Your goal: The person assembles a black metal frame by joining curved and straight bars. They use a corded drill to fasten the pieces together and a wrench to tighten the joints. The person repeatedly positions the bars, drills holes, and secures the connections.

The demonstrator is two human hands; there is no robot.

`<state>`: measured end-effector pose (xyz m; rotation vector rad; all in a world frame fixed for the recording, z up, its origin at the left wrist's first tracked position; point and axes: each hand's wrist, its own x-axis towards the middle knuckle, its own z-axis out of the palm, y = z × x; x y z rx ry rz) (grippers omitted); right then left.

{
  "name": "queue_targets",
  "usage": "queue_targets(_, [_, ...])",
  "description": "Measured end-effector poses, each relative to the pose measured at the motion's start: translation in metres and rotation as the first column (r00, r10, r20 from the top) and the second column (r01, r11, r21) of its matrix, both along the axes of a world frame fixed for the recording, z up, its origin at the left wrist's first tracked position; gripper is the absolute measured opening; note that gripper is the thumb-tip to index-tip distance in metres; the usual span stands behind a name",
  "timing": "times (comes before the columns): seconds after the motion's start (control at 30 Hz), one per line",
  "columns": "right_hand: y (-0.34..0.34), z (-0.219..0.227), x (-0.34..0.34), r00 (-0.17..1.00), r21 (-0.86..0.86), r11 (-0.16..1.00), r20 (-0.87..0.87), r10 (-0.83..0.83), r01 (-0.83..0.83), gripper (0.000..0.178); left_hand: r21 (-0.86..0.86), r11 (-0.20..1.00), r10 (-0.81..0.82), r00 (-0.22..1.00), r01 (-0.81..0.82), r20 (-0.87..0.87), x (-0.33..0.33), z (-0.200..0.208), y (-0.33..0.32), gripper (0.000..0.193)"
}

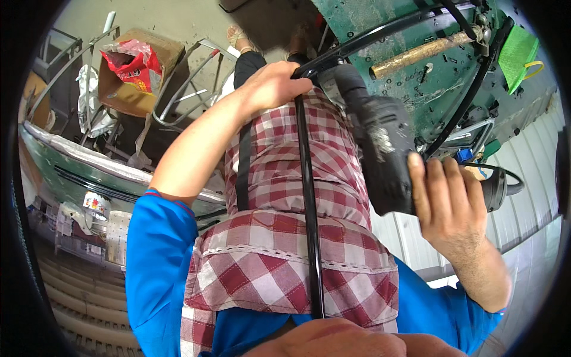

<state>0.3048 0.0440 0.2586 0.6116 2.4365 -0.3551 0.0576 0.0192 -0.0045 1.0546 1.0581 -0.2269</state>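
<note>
My right hand (pixel 449 205) is closed around the handle of a black power drill (pixel 386 134) with a scuffed body. The drill's nose points away from me, close beside a black metal tube frame (pixel 392 28). My left hand (pixel 275 86) is closed on that frame near its bend, where a straight black tube (pixel 306 202) runs back toward my chest. Whether the drill's tip touches the frame is hidden behind its nose. A hammer with a worn, wrapped-looking handle (pixel 422 53) lies on the green worktop (pixel 410 89), beyond the drill.
Small dark parts are scattered over the worktop. A bright green pouch (pixel 516 59) lies at its far right. On the left stand a cardboard box (pixel 122 89) with a red bag (pixel 134 65), and metal tube frames (pixel 184 95). A checked apron (pixel 285 244) covers my front.
</note>
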Motion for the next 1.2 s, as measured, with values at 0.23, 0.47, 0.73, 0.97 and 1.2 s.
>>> queue_targets(0.23, [-0.088, 0.026, 0.083, 0.411, -0.147, 0.428, -0.130, -0.902, 0.892, 0.050, 0.097, 0.993, 0.068, 0.996, -0.061, -0.066, -0.005, 0.015, 0.007, 0.037])
queue_targets(0.47, [-0.150, -0.101, 0.138, -0.905, -0.740, -0.612, 0.012, -0.426, 0.278, 0.049, 0.084, 0.993, 0.083, 0.996, -0.081, -0.025, -0.021, 0.021, -0.003, 0.036])
queue_targets(0.73, [-0.179, -0.114, 0.137, -0.135, 0.015, -0.175, -0.568, -0.812, 0.984, 0.067, 0.096, 0.977, 0.195, 0.980, -0.190, -0.039, -0.015, 0.070, -0.011, 0.018])
queue_targets(0.97, [-0.114, -0.032, -0.052, 0.190, -0.534, 0.636, -0.663, -0.724, 0.558, 0.048, 0.151, 0.974, 0.188, 0.976, -0.171, -0.105, 0.019, 0.065, -0.009, 0.029])
queue_targets(1.2, [-0.082, -0.005, -0.014, -0.743, -0.937, 0.348, -0.254, -0.619, 0.031, 0.025, 0.347, 0.927, 0.192, 0.974, -0.140, -0.120, 0.013, 0.107, -0.003, 0.054])
